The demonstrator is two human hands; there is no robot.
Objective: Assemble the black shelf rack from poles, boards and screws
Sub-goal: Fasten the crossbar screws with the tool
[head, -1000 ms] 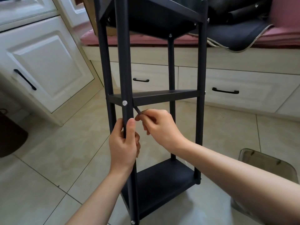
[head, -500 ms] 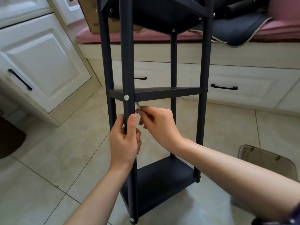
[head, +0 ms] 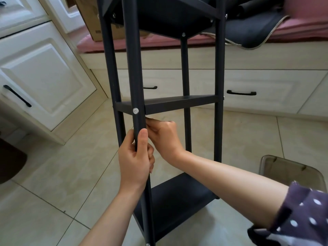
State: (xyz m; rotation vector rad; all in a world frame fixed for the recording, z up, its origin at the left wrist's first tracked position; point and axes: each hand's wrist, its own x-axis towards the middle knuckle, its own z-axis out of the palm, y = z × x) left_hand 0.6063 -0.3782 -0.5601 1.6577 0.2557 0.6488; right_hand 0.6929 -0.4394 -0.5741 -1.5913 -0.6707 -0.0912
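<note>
The black shelf rack stands upright on the tiled floor, with its top board [head: 168,20], middle board [head: 177,105] and bottom board [head: 179,201] fixed between the poles. A silver screw [head: 135,110] sits in the front pole [head: 132,68] at the middle board. My left hand [head: 134,162] grips this pole just below that board. My right hand [head: 165,137] is right of the pole, directly under the middle board, its fingertips pinched together against the pole. The thin metal key it pinches is hidden behind the pole and fingers.
White cabinet doors [head: 39,77] stand at the left. A bench with drawers [head: 266,91] runs behind the rack, carrying a cardboard box [head: 95,20] and black cloth [head: 248,32]. A smoky plastic bin [head: 287,173] sits at the right, a dark mat [head: 10,162] at the far left.
My right hand has risen with the thin metal key from below the screw to just under the middle board, and the key is now out of sight. My left hand keeps its grip.
</note>
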